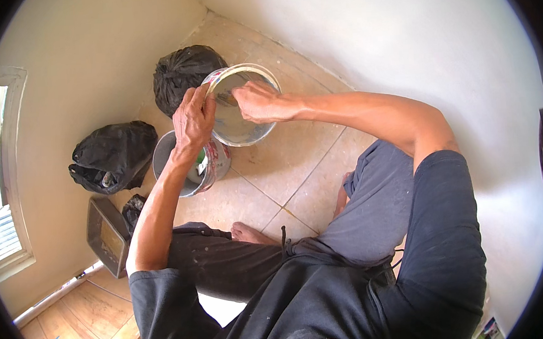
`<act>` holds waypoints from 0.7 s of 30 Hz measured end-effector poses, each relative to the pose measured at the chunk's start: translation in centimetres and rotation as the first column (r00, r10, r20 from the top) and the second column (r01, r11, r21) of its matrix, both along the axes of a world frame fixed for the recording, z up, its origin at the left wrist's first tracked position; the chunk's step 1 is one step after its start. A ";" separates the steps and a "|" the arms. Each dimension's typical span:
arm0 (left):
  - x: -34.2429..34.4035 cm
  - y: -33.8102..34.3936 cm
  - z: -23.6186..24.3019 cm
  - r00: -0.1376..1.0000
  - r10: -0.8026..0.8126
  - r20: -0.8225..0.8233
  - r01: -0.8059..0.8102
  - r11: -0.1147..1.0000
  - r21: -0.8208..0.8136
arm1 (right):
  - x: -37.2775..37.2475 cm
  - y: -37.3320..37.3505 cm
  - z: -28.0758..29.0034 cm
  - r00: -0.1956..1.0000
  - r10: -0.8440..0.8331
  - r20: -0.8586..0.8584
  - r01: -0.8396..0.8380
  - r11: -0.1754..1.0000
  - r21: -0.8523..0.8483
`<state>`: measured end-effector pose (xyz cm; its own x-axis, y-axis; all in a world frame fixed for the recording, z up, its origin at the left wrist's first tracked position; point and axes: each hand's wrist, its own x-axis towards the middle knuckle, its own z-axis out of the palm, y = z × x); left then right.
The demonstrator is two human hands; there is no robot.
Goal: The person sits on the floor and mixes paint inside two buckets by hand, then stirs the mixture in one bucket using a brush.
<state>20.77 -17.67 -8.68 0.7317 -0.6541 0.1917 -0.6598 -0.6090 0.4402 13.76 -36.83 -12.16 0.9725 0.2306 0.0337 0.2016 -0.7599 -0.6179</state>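
Observation:
A pale bucket (244,134) is tilted, its round mouth facing me and its inside coated greyish. My left hand (193,121) grips its left rim, with the fingers bent over the edge. My right hand (260,102) is closed in front of the bucket's mouth. A dark bit shows beside its fingers, but what it holds is mostly hidden. Below the left hand stands a second bucket (220,166) with red marks on its side. Something white and green (202,164) lies inside it, partly covered by my left wrist.
Black plastic bags (182,75) stand behind the buckets, with another black bag (115,154) by the left wall. A dark rectangular tub (104,235) leans near it. Bare feet (250,233) rest on the tiled floor (284,169). A white wall (413,43) rises at the right.

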 end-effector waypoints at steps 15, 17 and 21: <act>2.2 1.6 -2.5 0.945 0.020 -0.326 -0.068 0.989 -0.135 | -0.3 -0.1 -0.4 0.967 0.085 0.239 -0.059 0.992 -0.113; 3.0 1.9 -3.2 0.939 0.063 -0.339 -0.114 0.985 -0.133 | -0.1 -0.1 0.0 0.984 0.058 0.168 -0.048 0.997 -0.066; 3.0 2.1 -3.3 0.937 0.076 -0.341 -0.127 0.983 -0.131 | 0.1 -0.1 0.7 0.996 -0.012 0.088 0.011 1.000 0.004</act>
<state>23.79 -15.61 -11.94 0.8313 -0.5556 0.0149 -0.3975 -0.5755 0.7147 13.86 -36.90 -11.44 0.9682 0.2193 0.1205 0.2470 -0.7603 -0.6008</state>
